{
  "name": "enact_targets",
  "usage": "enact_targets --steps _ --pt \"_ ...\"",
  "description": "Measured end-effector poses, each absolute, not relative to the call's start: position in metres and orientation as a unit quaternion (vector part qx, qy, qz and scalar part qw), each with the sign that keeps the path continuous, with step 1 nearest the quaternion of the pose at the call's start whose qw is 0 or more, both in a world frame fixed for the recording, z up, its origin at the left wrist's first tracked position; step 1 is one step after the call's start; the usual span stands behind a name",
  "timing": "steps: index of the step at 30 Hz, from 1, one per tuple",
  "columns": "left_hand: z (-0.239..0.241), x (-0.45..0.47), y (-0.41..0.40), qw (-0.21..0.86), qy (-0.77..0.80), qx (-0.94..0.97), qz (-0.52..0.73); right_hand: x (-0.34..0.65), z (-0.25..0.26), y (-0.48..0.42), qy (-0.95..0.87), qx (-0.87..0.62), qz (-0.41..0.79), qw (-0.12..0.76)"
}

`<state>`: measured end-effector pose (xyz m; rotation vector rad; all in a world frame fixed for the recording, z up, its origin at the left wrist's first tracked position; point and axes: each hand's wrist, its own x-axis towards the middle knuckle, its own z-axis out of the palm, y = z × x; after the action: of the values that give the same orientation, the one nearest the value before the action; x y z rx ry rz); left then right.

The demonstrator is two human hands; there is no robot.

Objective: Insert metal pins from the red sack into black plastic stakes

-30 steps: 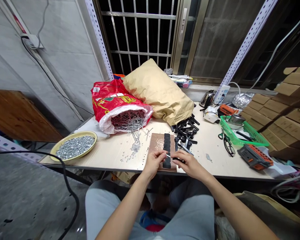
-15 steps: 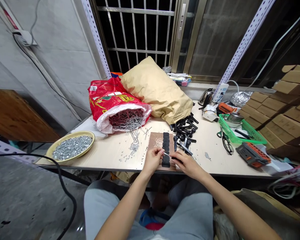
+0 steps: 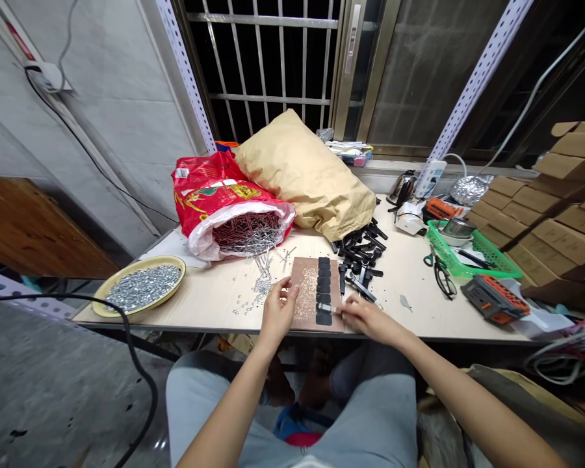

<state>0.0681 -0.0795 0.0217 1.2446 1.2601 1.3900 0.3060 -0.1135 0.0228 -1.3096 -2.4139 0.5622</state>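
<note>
On the brown board (image 3: 305, 292) at the near edge of the bench (image 3: 214, 296), the right hand (image 3: 365, 316) pinches a small black plastic part (image 3: 324, 307); the left hand (image 3: 277, 305) rests open and empty at the board's left side. The part seems light and rigid, best held by its ends

Flat brown rectangular board (image 3: 306, 296) carrying a column of small black plastic blocks (image 3: 324, 283)
It lies at the near edge of the table (image 3: 214, 299); a thin silver pin (image 3: 324, 307) crosses the second-nearest block

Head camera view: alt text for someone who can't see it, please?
Two hands work at a brown board on a table: the left hand rests at its left edge, the right hand touches a row of black pieces. A brown sack lies behind.
</note>
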Motion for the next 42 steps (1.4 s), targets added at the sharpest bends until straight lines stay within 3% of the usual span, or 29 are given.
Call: enact_targets --steps 6,9,13,16,20,25,29,34,38,42 --pt "0.032 0.058 -0.084 0.412 0.511 0.491 0.573 0.306 0.019 -0.111 -0.872 -0.403 0.231 0.155" --pt "0.032 0.056 -0.085 0.380 0.521 0.523 0.557 0.306 0.021 -0.110 -0.840 -0.468 0.205 0.182" --pt "0.031 0.055 -0.086 0.354 0.532 0.569 0.517 0.305 0.022 -0.104 -0.863 -0.400 0.269 0.154" --pt "0.033 0.053 -0.086 0.343 0.541 0.582 0.501 0.306 0.019 -0.098 -0.828 -0.469 0.238 0.193" --pt "0.035 0.047 -0.085 0.317 0.555 0.589 0.495 0.307 0.014 -0.097 -0.859 -0.375 0.318 0.140" --pt "0.027 0.037 -0.072 0.269 0.571 0.600 0.492 0.306 0.016 -0.095 -0.813 -0.466 0.290 0.194" --pt "0.017 0.019 -0.032 0.173 0.627 0.626 0.430 0.317 0.030 -0.117 -0.796 -0.411 0.421 0.140" --pt "0.011 0.021 0.027 0.143 0.656 0.684 0.284 0.393 0.029 -0.210 -0.664 -0.534 0.502 0.149" --pt "0.013 0.057 0.040 0.158 0.599 0.734 0.279 0.468 0.002 -0.294 -0.591 -0.664 0.443 0.119" --pt "0.015 0.091 0.030 0.157 0.565 0.759 0.283 0.480 -0.011 -0.289 -0.655 -0.719 0.180 0.144"
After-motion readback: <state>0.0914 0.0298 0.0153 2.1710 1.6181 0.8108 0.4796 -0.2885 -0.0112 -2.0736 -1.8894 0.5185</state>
